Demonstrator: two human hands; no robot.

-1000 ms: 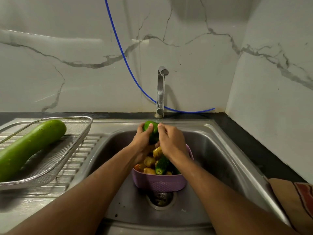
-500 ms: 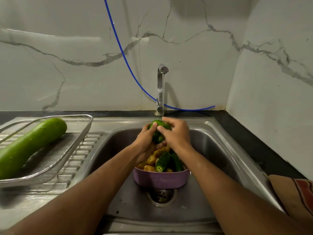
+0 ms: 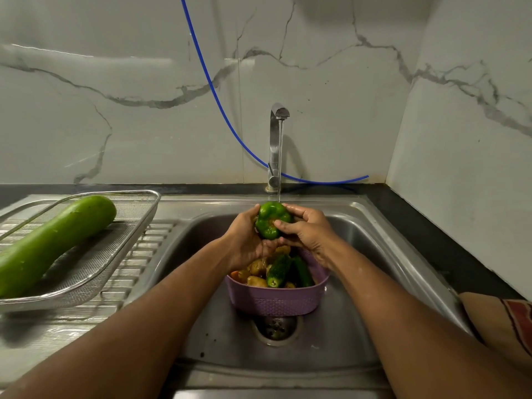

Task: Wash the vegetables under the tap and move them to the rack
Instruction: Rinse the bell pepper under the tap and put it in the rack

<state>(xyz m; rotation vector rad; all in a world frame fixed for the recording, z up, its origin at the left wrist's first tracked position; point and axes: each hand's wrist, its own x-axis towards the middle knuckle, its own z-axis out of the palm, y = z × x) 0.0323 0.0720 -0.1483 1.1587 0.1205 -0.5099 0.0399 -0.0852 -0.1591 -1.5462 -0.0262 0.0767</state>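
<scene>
Green bell pepper (image 3: 273, 219), wet under the tap (image 3: 277, 145), sat cupped between our left hand (image 3: 247, 240) and right hand (image 3: 308, 234), fingers curled round it; we judged it could slip into the sink (image 3: 374, 254).

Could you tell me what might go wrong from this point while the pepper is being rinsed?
The wet green bell pepper, held by the left hand and right hand under the tap's stream, could slip into the purple plastic basket of unwashed vegetables. The long green gourd already fills much of the wire mesh rack, leaving little room.
</scene>
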